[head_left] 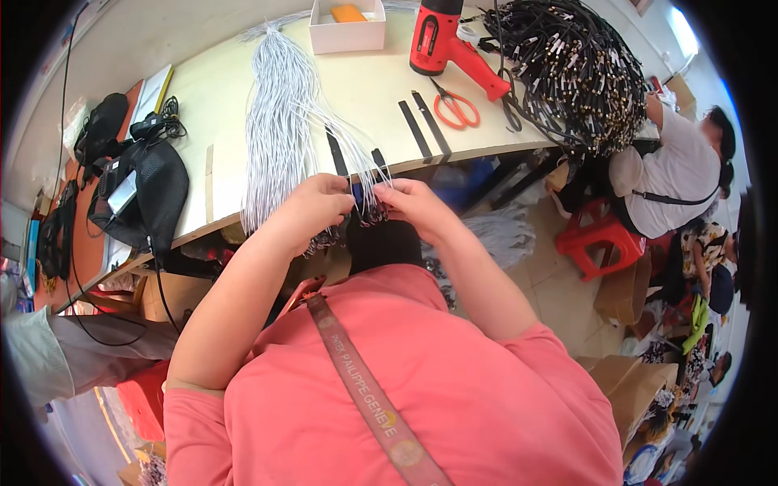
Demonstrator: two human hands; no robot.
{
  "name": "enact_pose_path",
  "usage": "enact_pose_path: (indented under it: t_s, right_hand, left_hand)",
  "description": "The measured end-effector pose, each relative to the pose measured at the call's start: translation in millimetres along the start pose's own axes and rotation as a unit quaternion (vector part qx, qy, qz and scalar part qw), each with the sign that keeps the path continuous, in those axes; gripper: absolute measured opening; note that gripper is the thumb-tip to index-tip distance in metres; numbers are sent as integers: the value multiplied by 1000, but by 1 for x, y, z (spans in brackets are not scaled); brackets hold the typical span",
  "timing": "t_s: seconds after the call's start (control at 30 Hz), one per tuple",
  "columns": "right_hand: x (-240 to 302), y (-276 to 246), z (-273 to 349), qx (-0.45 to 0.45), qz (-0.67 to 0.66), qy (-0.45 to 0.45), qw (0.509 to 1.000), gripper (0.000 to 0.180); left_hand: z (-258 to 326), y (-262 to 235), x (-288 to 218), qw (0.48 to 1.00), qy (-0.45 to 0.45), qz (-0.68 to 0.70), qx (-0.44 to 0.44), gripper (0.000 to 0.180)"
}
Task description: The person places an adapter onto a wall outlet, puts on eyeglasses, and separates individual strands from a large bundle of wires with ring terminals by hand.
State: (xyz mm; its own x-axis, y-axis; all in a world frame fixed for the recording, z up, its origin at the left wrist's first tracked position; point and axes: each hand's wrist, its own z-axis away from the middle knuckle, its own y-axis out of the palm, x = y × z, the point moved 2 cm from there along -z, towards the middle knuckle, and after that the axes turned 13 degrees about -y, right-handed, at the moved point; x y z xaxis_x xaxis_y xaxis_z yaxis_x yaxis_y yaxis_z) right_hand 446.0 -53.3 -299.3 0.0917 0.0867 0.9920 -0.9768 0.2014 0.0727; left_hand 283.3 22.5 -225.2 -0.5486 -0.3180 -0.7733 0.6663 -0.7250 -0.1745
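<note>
A long bundle of thin white wires (279, 121) lies down the table and hangs over its front edge. Some loose strands fan off to the right and drop between my hands, their dark ends over my lap. My left hand (320, 209) is closed with curled fingers at the left of these strands; what its fingertips hold is hidden. At the right, my right hand (413, 204) pinches several white strands. Dark flat strips (336, 150) lie under the strands at the table edge.
Right of the wires are black strips (431, 125), orange-handled scissors (458, 112), a red heat gun (450, 53) and a big heap of black cables (571, 73). A white box (348, 32) stands behind. A black mesh bag (158, 190) sits left. Another person (668, 178) is near a red stool (596, 243).
</note>
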Motion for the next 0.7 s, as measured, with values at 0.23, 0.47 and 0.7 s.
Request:
enact_pose_path:
  t_s: [0.23,0.47,0.7]
  right_hand:
    - [9,9,11,91,-170,45,980,25]
    - [9,12,15,77,-146,62,984,26]
    - [12,18,8,59,-165,67,982,26]
  left_hand:
    - [-18,11,9,957,-87,219,166,32]
    - [-31,12,19,950,-41,263,163,24]
    - [-29,15,22,953,-42,278,112,21]
